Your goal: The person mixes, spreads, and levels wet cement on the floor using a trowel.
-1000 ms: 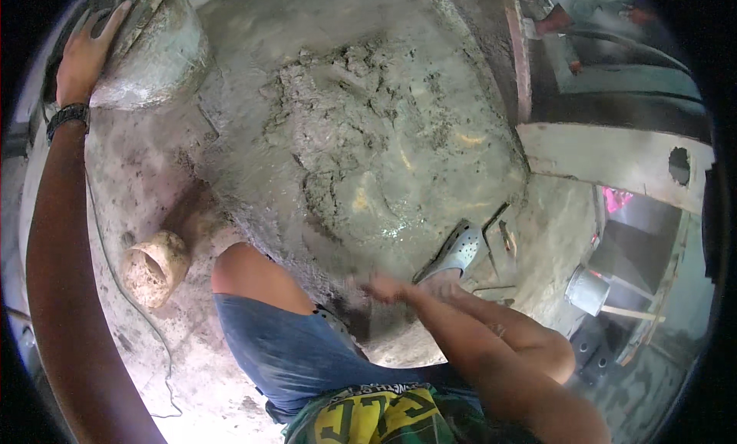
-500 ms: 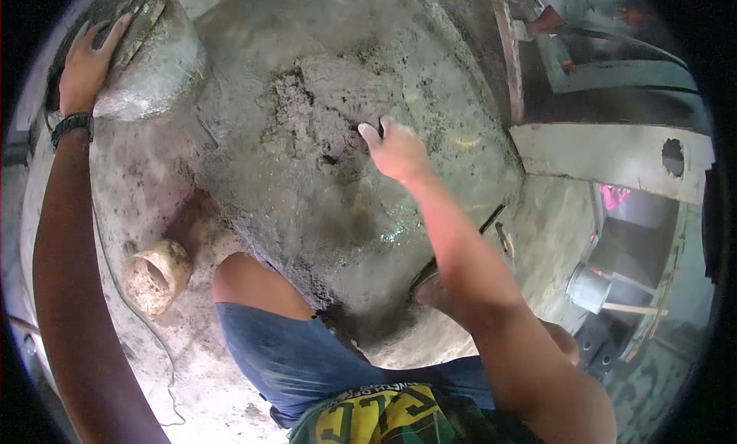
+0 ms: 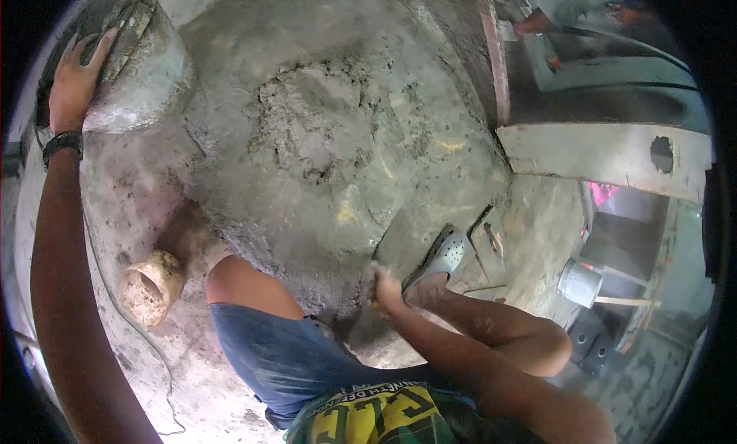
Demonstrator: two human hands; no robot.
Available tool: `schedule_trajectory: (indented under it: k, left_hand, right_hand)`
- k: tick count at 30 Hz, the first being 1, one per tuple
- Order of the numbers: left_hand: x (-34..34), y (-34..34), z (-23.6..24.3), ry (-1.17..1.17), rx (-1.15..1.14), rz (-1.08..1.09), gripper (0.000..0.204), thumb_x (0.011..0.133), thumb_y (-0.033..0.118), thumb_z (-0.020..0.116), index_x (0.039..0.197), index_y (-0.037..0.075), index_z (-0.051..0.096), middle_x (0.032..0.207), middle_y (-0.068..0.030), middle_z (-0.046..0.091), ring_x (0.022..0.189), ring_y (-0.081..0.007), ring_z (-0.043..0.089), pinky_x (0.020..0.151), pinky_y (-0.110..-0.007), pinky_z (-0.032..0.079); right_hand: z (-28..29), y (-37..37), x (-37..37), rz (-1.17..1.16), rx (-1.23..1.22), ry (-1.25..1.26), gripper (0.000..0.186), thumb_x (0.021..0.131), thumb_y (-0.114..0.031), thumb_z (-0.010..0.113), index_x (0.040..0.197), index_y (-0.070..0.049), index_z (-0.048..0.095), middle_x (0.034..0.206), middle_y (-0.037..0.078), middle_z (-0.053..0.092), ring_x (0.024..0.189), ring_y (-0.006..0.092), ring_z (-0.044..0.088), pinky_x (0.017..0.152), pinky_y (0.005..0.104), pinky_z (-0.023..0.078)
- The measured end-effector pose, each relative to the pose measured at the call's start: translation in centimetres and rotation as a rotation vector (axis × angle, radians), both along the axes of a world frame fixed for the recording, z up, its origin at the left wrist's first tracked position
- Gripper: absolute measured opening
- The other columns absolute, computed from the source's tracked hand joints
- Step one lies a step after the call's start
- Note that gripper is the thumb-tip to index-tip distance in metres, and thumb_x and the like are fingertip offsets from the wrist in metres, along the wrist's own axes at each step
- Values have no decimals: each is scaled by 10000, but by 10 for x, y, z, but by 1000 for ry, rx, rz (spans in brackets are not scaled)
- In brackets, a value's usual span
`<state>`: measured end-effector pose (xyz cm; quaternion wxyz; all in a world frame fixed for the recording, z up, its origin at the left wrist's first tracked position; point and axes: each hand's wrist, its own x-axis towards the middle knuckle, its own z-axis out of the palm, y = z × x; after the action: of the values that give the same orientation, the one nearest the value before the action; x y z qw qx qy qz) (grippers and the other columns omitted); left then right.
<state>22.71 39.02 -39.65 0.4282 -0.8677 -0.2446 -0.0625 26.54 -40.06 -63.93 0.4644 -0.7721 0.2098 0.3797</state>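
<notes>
My left hand [image 3: 75, 87], with a dark watch at the wrist, rests fingers spread on the dark top of a large, whitish, cement-smeared container [image 3: 153, 72] at the far left. Close to my right foot, low over the wet floor, my right hand [image 3: 386, 290] is closed round the handle of a trowel. The flat grey trowel blade [image 3: 397, 235] points away from me, beside my pale clog [image 3: 447, 254]. Ahead lies a rough patch of wet mortar [image 3: 307, 125] on the smoother grey cement [image 3: 322, 221].
A mortar-caked cylindrical pot [image 3: 156, 287] lies at the left near a thin cable [image 3: 115, 306]. At the right stand a board with a hole [image 3: 599, 148] and a metal pot [image 3: 580, 283] with a wooden stick. Another person's hand [image 3: 535, 22] shows at the upper right.
My right hand has drawn back from the mortar patch toward my right foot, bringing the trowel blade into sight. The patch now shows a rough, lumpy surface. My left hand stays on the container.
</notes>
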Motion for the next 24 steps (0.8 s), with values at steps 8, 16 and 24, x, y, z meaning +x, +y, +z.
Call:
schedule_trajectory:
  k: [8,16,24]
  left_hand:
    - [-6,-5,7,-6,-73,17,881,912,-110,525,1599,416,360,1525,-148,509,1422,-355,481,1144,-429,467]
    - [2,-22,25,-22,-109,116,758,982,8,518,1564,473,380,1526,-113,513,1429,-307,479,1157,-400,451]
    - [-19,1,10,22,-66,67,776,981,-14,527,1548,499,395,1529,-61,512,1439,-294,465,1161,-388,447]
  right_hand:
    - [70,297,108,-461,562,454,290,1005,-264,616,830,-193,396,622,-61,331,436,89,314,362,263,252]
    - [119,288,202,398,-25,-473,237,973,-285,638,987,-64,552,804,116,665,650,292,642,555,445,513]
    - [90,248,190,827,-257,-672,406,942,-298,605,1170,38,604,1102,246,729,1013,425,716,868,505,559]
